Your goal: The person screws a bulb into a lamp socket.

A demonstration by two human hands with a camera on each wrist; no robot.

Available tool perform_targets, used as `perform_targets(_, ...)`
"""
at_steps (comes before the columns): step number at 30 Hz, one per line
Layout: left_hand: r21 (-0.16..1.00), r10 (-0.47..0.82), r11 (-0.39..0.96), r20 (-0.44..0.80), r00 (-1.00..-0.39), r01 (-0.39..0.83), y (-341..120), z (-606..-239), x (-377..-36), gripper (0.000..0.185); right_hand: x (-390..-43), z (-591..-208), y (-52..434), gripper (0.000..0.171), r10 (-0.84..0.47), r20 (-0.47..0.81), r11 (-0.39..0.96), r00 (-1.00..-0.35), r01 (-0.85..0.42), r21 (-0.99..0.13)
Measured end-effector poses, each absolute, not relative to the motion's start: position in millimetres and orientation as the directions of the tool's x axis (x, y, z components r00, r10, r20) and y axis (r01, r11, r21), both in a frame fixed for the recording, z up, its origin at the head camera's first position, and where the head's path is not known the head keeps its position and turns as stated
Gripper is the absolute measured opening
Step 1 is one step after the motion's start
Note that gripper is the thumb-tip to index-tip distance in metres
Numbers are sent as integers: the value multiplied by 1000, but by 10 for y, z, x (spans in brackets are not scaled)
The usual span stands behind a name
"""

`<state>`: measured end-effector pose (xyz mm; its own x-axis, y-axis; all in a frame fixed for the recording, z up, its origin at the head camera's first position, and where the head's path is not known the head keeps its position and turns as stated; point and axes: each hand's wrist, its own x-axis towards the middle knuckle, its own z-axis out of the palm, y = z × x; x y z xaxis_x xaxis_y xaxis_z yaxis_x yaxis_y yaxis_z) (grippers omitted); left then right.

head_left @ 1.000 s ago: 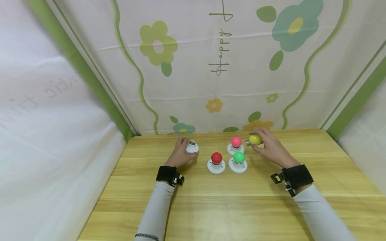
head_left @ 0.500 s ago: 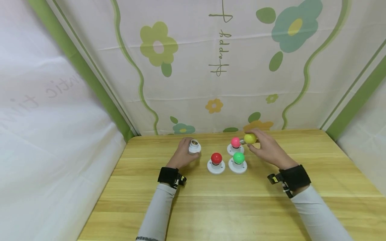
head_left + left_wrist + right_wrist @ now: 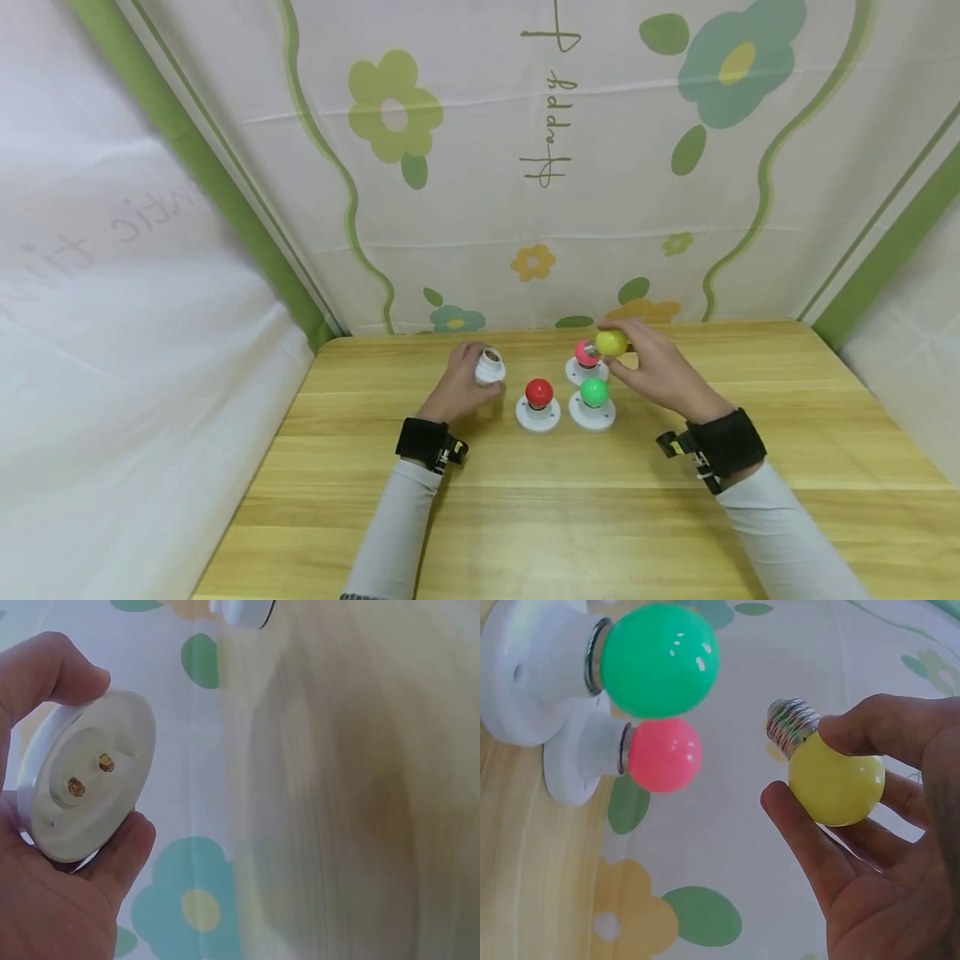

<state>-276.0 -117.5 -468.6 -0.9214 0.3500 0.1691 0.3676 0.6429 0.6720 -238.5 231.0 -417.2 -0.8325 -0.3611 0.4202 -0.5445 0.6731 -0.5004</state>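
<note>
Left hand: gripping a round white plastic lamp socket, lifted off the wooden table.
Right hand: pinching a glossy yellow bulb, its ribbed metal thread pointing left, above the pink bulb.

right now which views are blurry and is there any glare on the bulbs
Left wrist view: the table is smeared with blur, while the white socket stays sharp. Right wrist view: sharp, small glare spots on the green bulb. Head view: clear, evenly lit, edges bent.
</note>
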Motion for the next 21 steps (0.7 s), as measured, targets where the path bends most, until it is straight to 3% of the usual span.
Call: perform_targets(21, 669, 417, 609, 186, -890, 425, -1126, -4593, -2668, 65, -2301, -4073, 2043, 52, -407, 452, 633, -794, -601, -488)
